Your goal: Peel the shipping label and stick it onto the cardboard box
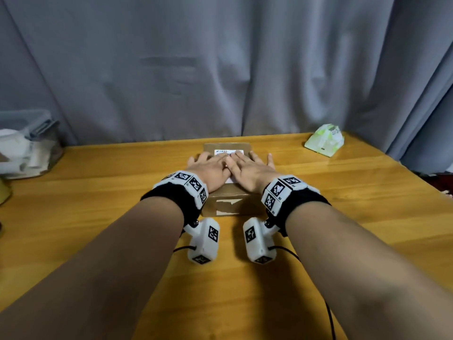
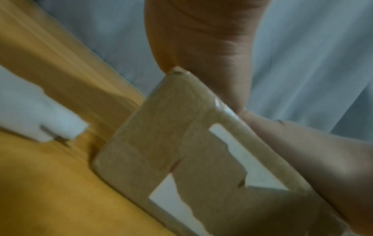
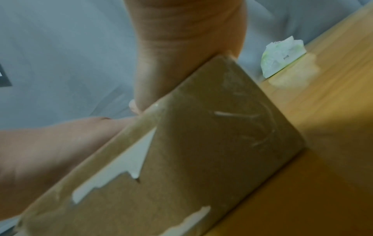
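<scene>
A brown cardboard box (image 1: 229,203) stands on the wooden table in the middle of the head view, with torn white label scraps on its near side. On its top lies the white shipping label (image 1: 229,151), mostly covered by my hands. My left hand (image 1: 208,165) and right hand (image 1: 247,165) lie flat side by side on the label, fingers straight and pointing away from me. The left wrist view has the box's near face (image 2: 171,143) with my palm along its top edge. In the right wrist view the box corner (image 3: 212,127) sits under my palm.
A green and white tissue pack (image 1: 324,139) lies at the back right of the table (image 1: 343,217). A clear plastic container (image 1: 27,148) with papers stands at the left edge. A grey curtain (image 1: 220,65) hangs right behind the table.
</scene>
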The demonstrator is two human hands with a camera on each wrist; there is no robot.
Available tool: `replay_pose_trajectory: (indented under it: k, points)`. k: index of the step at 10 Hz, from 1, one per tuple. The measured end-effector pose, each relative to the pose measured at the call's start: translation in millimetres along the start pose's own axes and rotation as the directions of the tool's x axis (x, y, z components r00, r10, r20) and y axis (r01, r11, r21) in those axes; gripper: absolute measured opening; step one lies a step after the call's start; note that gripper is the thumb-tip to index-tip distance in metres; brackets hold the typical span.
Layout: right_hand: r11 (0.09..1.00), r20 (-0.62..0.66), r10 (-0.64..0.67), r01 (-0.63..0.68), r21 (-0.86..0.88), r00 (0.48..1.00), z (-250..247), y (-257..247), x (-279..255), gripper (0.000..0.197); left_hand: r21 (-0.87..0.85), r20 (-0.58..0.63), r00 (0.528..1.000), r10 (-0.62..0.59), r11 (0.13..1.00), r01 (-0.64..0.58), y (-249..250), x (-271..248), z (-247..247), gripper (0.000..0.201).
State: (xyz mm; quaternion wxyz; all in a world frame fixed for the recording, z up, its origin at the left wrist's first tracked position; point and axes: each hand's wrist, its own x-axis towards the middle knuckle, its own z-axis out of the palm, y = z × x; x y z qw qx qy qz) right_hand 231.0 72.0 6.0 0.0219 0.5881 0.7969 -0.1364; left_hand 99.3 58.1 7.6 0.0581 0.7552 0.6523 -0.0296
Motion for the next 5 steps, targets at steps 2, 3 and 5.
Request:
replay_pose_trajectory:
  k: [2,3,5]
  points:
    - [0.998,0.01,0.034,-0.034,0.043,0.999,-2.7,7.6,13.3,0.054,0.032,-0.011,0.99,-0.139,0.99,0.139,-12.1,10.9,-4.0,0.062]
    - [0.99,0.029,0.107,-0.109,0.089,0.994,-5.0,9.0,12.8,0.053,0.005,0.044,0.986,-0.163,0.987,0.163,-19.9,10.0,-6.7,0.06]
    - [0.966,-0.059,0.229,-0.22,0.133,0.971,-14.7,19.5,-3.3,0.054,0.02,0.022,0.972,-0.233,0.972,0.232,-30.6,-10.8,-16.3,0.058]
